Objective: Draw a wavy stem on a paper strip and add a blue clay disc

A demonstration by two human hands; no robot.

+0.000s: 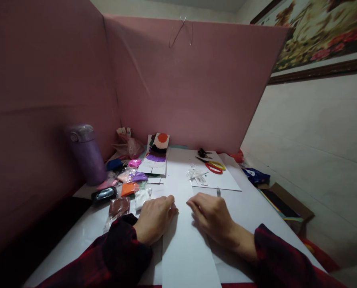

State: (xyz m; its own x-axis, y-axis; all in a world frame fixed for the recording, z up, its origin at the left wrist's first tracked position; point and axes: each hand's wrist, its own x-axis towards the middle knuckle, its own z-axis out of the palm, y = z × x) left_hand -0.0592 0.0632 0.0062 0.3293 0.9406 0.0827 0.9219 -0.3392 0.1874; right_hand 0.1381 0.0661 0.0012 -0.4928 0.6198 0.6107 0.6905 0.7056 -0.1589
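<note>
A long white strip of paper or card (188, 256) runs away from me down the middle of the table, between my hands. My left hand (155, 219) is closed at the strip's left side, its fingers curled toward it. Over the right side, my right hand (213, 216) is curled with thumb and fingers drawn together. Whatever either hand may hold is hidden. Fork tines (218, 192) show just beyond my right knuckles; the rest of the fork is out of sight. By my left hand lie a white clay packet (143, 199) and a brown one (119, 207).
Further clay packets, one orange (129, 189), lie at left near a purple bottle (90, 156). Behind them is a colour-painted card (154, 160). Scissors (215, 166) and crumpled clear plastic (195, 173) rest on a white board (231, 182). Pink panels (181, 88) stand behind.
</note>
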